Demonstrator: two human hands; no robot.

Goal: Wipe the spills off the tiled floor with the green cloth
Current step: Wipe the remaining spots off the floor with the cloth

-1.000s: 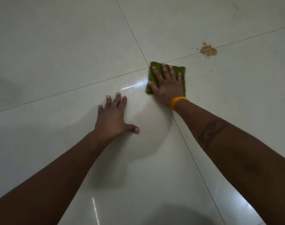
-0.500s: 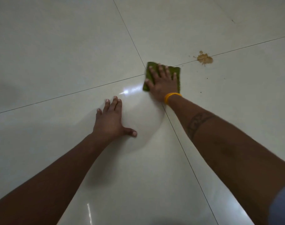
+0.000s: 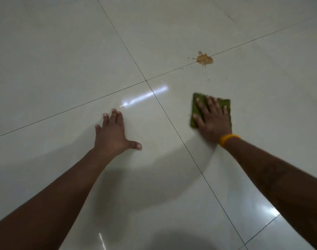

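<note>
A yellow wristband point(image 3: 228, 139) circles one wrist, and a bright light streak point(image 3: 145, 95) (a reflection) crosses a grout line point(image 3: 172, 121).

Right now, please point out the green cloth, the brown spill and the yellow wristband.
green cloth point(image 3: 226, 103): head view, bare far right corner beyond the fingers.
brown spill point(image 3: 205, 59): head view, middle of the blot on the grout line.
yellow wristband point(image 3: 228, 139): head view, top of the band on the right wrist.

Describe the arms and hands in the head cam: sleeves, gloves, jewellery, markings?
Both forearms are bare, with no sleeve showing in frame, and there are no gloves. The right hand has a yellow-orange band round its wrist. The left hand and its wrist carry nothing: no ring, watch or band visible. No markings can be made out on either arm.
</note>
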